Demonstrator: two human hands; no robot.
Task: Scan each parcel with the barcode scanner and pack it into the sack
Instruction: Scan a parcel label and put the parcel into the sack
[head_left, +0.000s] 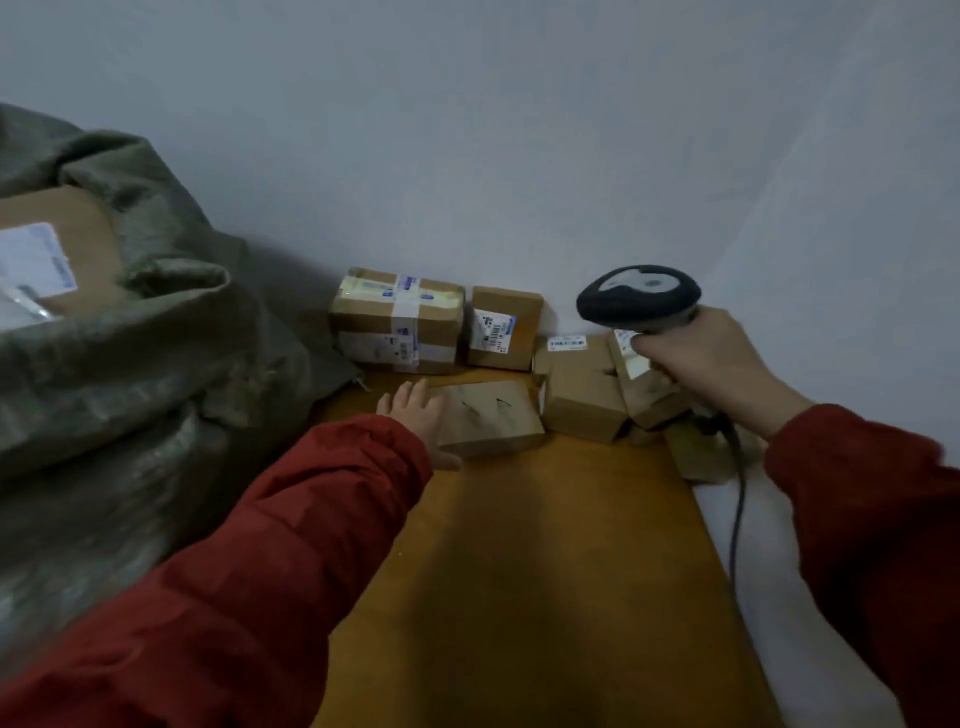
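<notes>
Six parcels on table, one in sack, one scanner

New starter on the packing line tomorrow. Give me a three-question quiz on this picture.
1. Which hand holds the scanner?
2. True or false: the sack holds no parcel.
3. The box that the left hand touches is: A) wrapped in tape, B) plain brown, C) inside the sack.
Key: 1 the right hand; 2 false, a labelled parcel lies in it; 3 B.
</notes>
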